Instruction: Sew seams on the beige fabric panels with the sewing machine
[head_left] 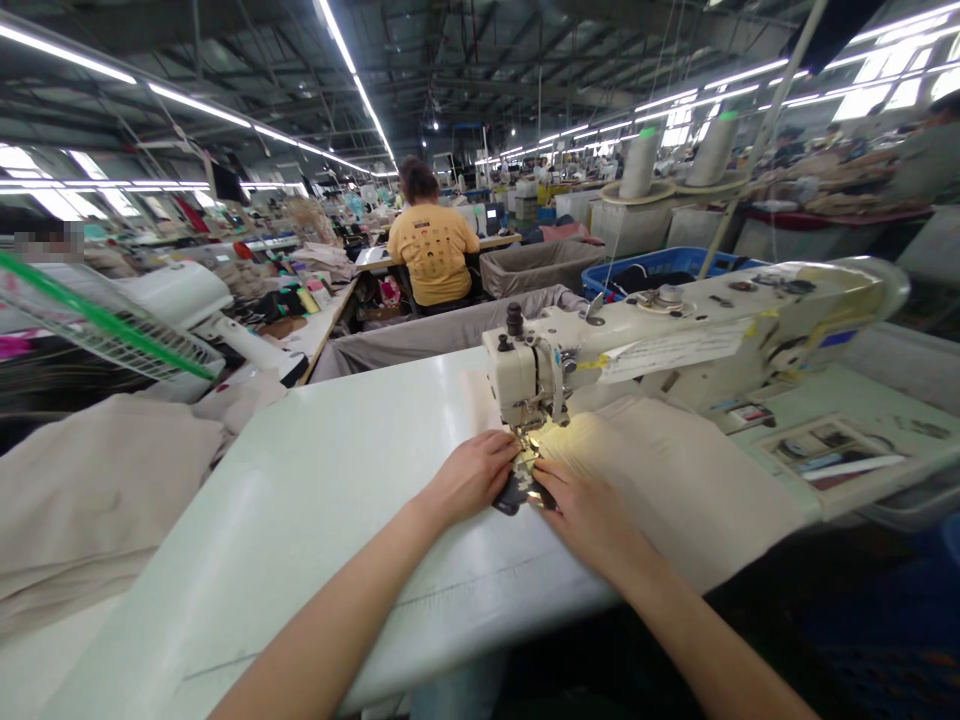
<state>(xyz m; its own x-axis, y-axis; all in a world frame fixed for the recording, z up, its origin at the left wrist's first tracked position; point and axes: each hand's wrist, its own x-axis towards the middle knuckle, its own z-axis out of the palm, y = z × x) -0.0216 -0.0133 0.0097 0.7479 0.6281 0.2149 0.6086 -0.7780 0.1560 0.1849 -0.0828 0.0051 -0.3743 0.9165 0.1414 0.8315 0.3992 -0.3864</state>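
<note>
My left hand [480, 474] rests just left of the needle area of a cream sewing machine [516, 375], its fingers together at the edge of a small dark piece [510, 497]. On the other side of that piece lies my right hand [581, 508], with fingers bent at its right edge and beside the beige fabric [675, 480]. The fabric spreads over the table to the right, under the machine arm. A lamp lights the needle area. What the fingertips pinch, if anything, is too small to tell.
Beige cloth [105, 490] is piled at the left, near a white fan [180, 300]. Behind the pale green table [315, 500] stand a grey cloth-lined bin [442, 330] and a blue basket [675, 262]. A person in a yellow shirt [431, 250] sits ahead. A tool tray [832, 460] lies right.
</note>
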